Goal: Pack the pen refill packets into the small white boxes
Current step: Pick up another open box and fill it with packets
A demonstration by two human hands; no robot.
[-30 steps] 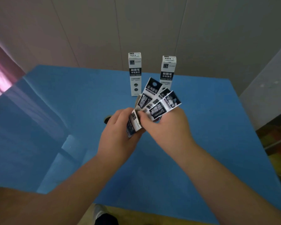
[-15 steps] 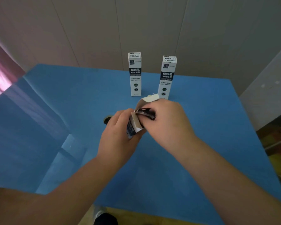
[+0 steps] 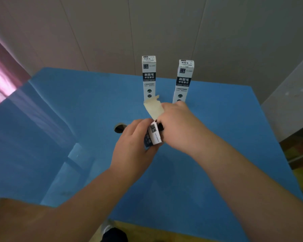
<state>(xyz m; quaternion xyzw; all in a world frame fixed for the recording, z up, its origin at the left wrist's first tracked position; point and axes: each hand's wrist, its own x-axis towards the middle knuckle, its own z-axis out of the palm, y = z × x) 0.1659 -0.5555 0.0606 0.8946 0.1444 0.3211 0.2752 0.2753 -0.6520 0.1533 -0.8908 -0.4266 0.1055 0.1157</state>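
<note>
**Person: bare arms, no sleeves seen**

Left hand (image 3: pixel 133 145) and right hand (image 3: pixel 180 126): both bare, no rings or gloves. Forearms uncovered to frame edge. Dark clothing (image 3: pixel 115 235) and pale shoe (image 3: pixel 107 226) below the desk's near edge.

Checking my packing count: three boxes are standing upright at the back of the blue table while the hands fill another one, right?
Not three: the head view shows two upright boxes, one and another, at the back of the blue table. The hands, left and right, do fill another box.

Two upright boxes, left box (image 3: pixel 148 78) and right box (image 3: pixel 183 81), stand side by side on the table (image 3: pixel 59 119) behind the hand-held box (image 3: pixel 154 135).
</note>
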